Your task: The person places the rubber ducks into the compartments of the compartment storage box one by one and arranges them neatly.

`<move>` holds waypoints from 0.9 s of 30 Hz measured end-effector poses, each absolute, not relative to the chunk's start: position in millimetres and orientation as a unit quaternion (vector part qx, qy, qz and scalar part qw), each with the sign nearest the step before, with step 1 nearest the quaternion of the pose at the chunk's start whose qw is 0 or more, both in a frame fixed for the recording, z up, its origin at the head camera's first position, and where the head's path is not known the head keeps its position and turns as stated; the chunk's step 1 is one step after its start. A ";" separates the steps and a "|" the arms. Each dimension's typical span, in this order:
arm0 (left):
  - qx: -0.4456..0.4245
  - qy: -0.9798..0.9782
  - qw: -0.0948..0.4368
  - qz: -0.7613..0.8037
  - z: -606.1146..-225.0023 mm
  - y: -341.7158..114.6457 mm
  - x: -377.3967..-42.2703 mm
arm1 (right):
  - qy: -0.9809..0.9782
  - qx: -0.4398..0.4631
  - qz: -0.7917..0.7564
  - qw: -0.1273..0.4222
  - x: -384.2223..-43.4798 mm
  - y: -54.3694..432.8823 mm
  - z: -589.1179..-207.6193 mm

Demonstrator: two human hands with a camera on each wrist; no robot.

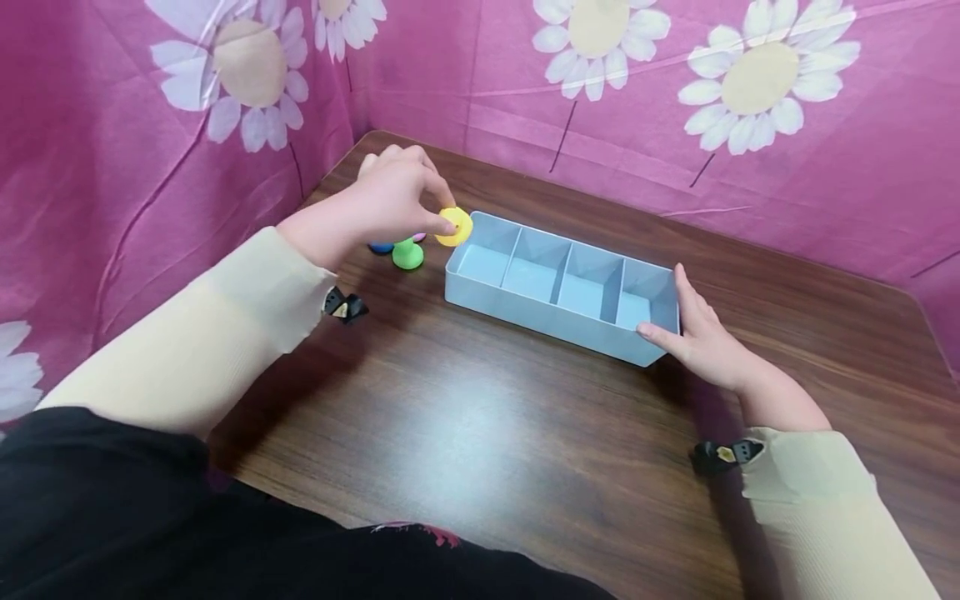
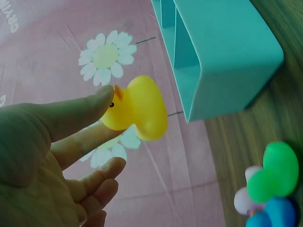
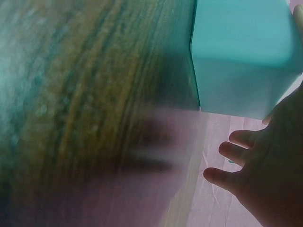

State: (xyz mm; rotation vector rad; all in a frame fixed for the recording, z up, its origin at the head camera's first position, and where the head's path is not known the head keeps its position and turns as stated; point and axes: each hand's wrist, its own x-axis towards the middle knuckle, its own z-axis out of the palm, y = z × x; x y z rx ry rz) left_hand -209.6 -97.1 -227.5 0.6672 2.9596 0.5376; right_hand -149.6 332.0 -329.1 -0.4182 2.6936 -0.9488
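My left hand point(image 1: 401, 192) pinches a yellow rubber duck point(image 2: 147, 106) between thumb and index finger, the other fingers loosely bent. In the head view the duck hangs at the left end of a light blue box point(image 1: 540, 321) with several compartments in a row. At the opposite end, my right hand point(image 1: 705, 337) rests against the box, thumb over the front rim and straight fingers along the end wall. Several of its fingers stand spread beside the box in the right wrist view. Below the left hand are a green toy point(image 2: 279, 170), a blue one point(image 2: 274, 215) and a pink one point(image 2: 244, 201).
The brown wooden table point(image 1: 420, 400) carries the box and the toys. Pink cloth point(image 1: 465, 75) with large white daisies hangs behind it and along its left side.
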 end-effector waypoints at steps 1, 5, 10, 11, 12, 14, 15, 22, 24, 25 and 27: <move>0.220 0.958 0.035 0.179 -228.4 -94.5 -211.7 | 0.925 -0.145 -0.328 0.129 -149.8 331.9 -328.9; 0.233 0.950 0.056 0.199 -233.7 -86.2 -220.5 | 0.922 -0.150 -0.331 0.132 -150.7 332.2 -328.8; 0.236 0.945 0.079 0.214 -242.7 -78.3 -231.5 | 0.921 -0.150 -0.335 0.133 -151.0 333.4 -330.1; 0.234 0.944 0.082 0.220 -244.6 -77.1 -233.4 | 0.920 -0.151 -0.336 0.132 -150.9 333.6 -330.2; 0.232 0.942 0.087 0.226 -246.3 -75.8 -235.0 | 0.920 -0.151 -0.336 0.132 -150.9 333.8 -330.3; 0.223 0.939 0.101 0.242 -250.0 -74.1 -237.7 | 0.920 -0.152 -0.337 0.131 -151.2 333.8 -330.8; 0.218 0.938 0.107 0.249 -252.1 -73.5 -239.1 | 0.920 -0.153 -0.337 0.130 -151.4 333.6 -331.0; 0.199 0.933 0.142 0.264 -265.1 -69.9 -245.2 | 0.917 -0.153 -0.344 0.131 -150.2 332.0 -329.6; 0.197 0.932 0.154 0.264 -268.5 -68.4 -246.7 | 0.916 -0.154 -0.346 0.130 -149.6 331.8 -329.2; 0.196 0.931 0.158 0.263 -270.3 -67.4 -247.3 | 0.915 -0.154 -0.348 0.130 -149.4 331.7 -329.1; 0.193 0.931 0.165 0.261 -273.4 -65.7 -248.0 | 0.914 -0.155 -0.352 0.129 -149.3 331.5 -329.1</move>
